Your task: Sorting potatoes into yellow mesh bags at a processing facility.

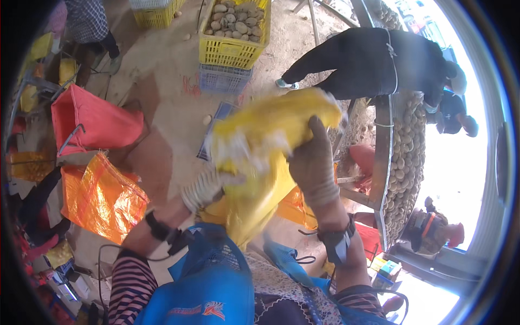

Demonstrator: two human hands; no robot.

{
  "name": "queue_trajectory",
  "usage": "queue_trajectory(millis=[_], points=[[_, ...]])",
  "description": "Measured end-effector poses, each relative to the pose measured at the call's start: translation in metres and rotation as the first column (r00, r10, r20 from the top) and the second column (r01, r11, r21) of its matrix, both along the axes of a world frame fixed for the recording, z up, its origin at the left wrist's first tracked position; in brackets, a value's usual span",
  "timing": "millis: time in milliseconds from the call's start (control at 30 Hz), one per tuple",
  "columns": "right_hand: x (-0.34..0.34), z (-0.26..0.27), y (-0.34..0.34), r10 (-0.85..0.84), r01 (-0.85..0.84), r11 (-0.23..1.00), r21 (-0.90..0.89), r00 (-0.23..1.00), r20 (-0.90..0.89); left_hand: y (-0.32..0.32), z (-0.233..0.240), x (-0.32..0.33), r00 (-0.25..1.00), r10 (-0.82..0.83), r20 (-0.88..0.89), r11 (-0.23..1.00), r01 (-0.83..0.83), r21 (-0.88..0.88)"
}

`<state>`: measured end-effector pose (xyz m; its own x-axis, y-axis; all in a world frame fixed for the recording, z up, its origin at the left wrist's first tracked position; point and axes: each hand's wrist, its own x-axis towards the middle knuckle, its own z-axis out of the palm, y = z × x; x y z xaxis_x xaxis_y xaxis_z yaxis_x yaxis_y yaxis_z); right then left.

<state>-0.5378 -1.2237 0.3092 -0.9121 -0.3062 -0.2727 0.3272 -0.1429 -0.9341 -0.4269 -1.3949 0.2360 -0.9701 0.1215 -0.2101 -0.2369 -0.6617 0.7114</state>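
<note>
A yellow woven plastic sack [260, 195] hangs in front of me, blurred, with its upper part folded over and white patches along the fold. My right hand [315, 166], in a soiled knit work glove, grips the sack's upper right side, thumb on top. On the other side, my left hand [207, 189] wears a similar glove and meets the sack at its left edge. Its fingertips are blurred against the yellow material, so its grip is not clear. Behind the sack lies a blue plastic crate [221, 111], partly covered.
A yellow crate of potatoes [235, 46] stands on a blue-grey crate [225, 79]. At right, potatoes [402, 170] fill a metal-framed sorting table [382, 154], with a person [365, 61] bent beside it. A red sack [97, 120] and an orange sack [105, 199] stand at left.
</note>
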Motion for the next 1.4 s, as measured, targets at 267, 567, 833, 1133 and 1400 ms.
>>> queue_trajectory(millis=[267,567,833,1133,1400], points=[[0.038,-0.055,0.028,-0.011,-0.008,0.999,0.049,0.923,0.385,-0.090,-0.223,-0.107,0.876,-0.180,0.448,0.952,0.269,-0.143],[0.135,-0.176,0.127,-0.348,0.308,0.933,0.187,0.635,0.689,-0.005,-0.312,-0.072,0.825,0.089,0.559,0.080,0.553,-0.829],[0.057,-0.239,0.070,0.667,0.123,0.333,0.935,0.670,-0.326,-0.004,-0.284,-0.044,0.869,0.322,0.376,0.103,0.363,-0.926],[0.051,-0.289,0.083,0.679,-0.253,0.022,0.967,0.714,0.172,-0.007,-0.297,0.006,0.905,0.277,0.322,0.752,0.004,-0.659],[0.087,-0.242,0.108,0.590,-0.133,-0.014,0.991,0.799,0.115,0.036,-0.276,0.015,0.733,0.057,0.678,0.982,-0.165,0.096]])
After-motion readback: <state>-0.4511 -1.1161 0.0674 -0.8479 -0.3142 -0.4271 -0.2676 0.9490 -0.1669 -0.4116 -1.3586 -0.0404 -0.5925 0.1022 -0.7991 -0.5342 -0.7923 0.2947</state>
